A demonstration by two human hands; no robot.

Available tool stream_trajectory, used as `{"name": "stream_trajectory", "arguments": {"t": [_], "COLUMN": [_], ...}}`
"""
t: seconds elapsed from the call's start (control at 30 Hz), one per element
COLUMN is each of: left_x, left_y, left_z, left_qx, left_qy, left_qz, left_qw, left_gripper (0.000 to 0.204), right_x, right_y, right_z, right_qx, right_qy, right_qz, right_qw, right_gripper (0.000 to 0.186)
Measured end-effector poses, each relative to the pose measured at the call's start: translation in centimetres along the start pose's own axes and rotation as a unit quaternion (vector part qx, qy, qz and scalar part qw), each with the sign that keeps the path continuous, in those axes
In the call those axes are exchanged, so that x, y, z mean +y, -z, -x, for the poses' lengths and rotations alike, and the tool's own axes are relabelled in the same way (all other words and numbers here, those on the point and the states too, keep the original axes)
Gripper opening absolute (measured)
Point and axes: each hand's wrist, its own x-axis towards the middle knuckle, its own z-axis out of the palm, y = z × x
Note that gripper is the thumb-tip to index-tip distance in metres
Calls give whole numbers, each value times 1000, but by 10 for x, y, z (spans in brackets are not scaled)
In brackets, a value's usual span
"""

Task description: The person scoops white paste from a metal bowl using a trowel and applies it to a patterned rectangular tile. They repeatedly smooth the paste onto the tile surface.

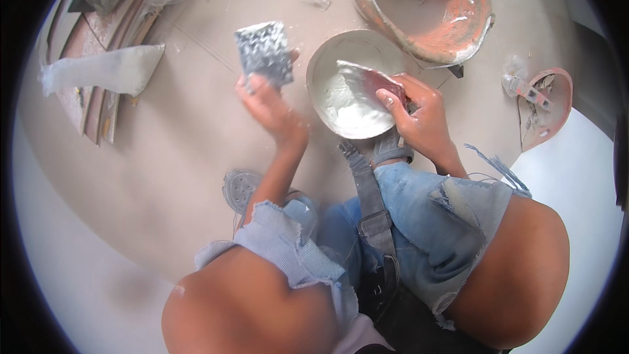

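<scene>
So, nearest are two bare knees (514,269) in ripped jeans (419,223), one dark strap (372,196) between them, and one grey clog (241,189) showing. Two tools, one per hand: the left hand (274,110) pinches a squarish putty-smeared plate (263,49) by its lower edge, well clear of the bucket; the right hand (424,117) has thumb and fingers clamped on a reddish scraper (379,82) at the mouth of one round bucket (314,85) of white putty (354,117). Can't tell if the scraper touches putty. Farther off: one big orange tub (468,16), one plastic bag (108,69) across some strips.
</scene>
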Motion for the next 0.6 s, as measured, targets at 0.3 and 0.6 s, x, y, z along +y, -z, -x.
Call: {"name": "stream_trajectory", "arguments": {"t": [0.3, 0.6], "left_x": [71, 94], "left_y": [46, 55], "left_z": [22, 25], "left_qx": [-290, -312], "left_qy": [257, 460], "left_qz": [-84, -136], "left_qw": [918, 820], "left_gripper": [33, 39], "right_x": [54, 45], "right_y": [-24, -30], "right_z": [20, 27], "right_qx": [45, 64], "right_qy": [-202, -80], "right_qz": [-442, -334], "right_qw": [873, 937], "right_gripper": [40, 28]}}
